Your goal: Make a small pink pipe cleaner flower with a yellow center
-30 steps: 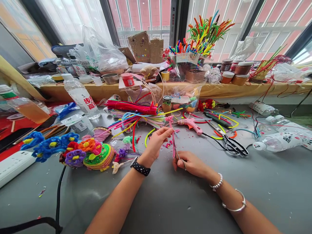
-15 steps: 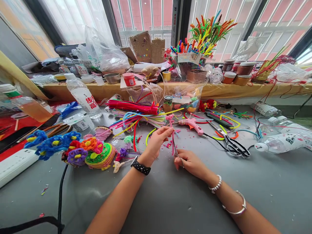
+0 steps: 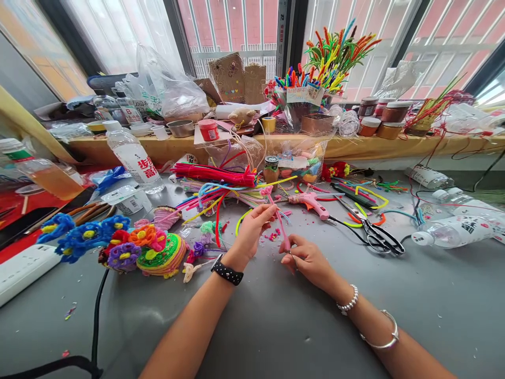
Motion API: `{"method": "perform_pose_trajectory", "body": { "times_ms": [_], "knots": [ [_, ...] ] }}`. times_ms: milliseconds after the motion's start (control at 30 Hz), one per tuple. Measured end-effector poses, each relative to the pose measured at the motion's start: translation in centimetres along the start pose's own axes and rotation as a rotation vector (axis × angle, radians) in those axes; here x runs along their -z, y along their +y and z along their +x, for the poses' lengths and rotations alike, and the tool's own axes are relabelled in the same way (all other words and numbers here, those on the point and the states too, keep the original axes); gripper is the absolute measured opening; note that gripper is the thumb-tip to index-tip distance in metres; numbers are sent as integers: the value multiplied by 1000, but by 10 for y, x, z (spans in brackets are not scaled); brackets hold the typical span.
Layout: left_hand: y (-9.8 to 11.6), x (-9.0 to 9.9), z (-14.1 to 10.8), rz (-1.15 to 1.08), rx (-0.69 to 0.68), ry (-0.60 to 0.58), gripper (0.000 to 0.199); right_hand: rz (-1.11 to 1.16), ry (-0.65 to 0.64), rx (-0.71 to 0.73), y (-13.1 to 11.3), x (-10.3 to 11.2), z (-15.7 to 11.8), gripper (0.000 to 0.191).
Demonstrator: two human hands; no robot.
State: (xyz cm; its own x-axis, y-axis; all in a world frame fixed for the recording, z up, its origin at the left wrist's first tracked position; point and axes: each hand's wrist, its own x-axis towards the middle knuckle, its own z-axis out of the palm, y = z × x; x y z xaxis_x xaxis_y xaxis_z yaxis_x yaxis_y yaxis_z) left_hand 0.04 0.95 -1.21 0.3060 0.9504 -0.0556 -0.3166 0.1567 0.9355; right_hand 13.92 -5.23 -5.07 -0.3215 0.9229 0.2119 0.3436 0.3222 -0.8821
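Observation:
My left hand point(image 3: 255, 227) is closed, thumb and fingertips pinching a pink pipe cleaner point(image 3: 281, 228). Its upper end is curled into a small fuzzy pink shape point(image 3: 266, 191) above the fingers. The straight stem slants down to my right hand point(image 3: 305, 256), whose fingers are curled around its lower end. A bit of metal from small scissors point(image 3: 292, 256) shows in the right hand; the blades are mostly hidden. Pink scraps point(image 3: 272, 235) lie on the table between the hands. Just beyond them rests a pink glue gun point(image 3: 311, 203).
Large black-handled scissors point(image 3: 381, 236) lie to the right, near plastic bottles point(image 3: 450, 231). Pipe-cleaner flowers point(image 3: 126, 255) sit at left, before a standing water bottle point(image 3: 134, 160). Bundled red pipe cleaners point(image 3: 215, 173) lie behind the hands. A crowded ledge point(image 3: 347, 143) runs along the windows.
The pink pipe cleaner now tilts, its curled top further left. The scissor blades, seen along the stem before, are mostly hidden, and the right fingers have closed at the stem's lower end.

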Motion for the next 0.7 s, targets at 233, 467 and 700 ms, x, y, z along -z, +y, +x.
{"method": "perform_pose_trajectory", "body": {
  "times_ms": [233, 467, 700],
  "knots": [
    [2, -4, -3, -32, -39, -81, 13, 36, -16, 29, 0, 5, 0, 60],
    [3, -1, -2, -55, -54, -69, 11, 4, -205, 103, -7, 9, -2, 75],
    [4, -2, -3, 21, -94, -84, 11, -10, -252, 100, -10, 13, -3, 75]
  ]
}}
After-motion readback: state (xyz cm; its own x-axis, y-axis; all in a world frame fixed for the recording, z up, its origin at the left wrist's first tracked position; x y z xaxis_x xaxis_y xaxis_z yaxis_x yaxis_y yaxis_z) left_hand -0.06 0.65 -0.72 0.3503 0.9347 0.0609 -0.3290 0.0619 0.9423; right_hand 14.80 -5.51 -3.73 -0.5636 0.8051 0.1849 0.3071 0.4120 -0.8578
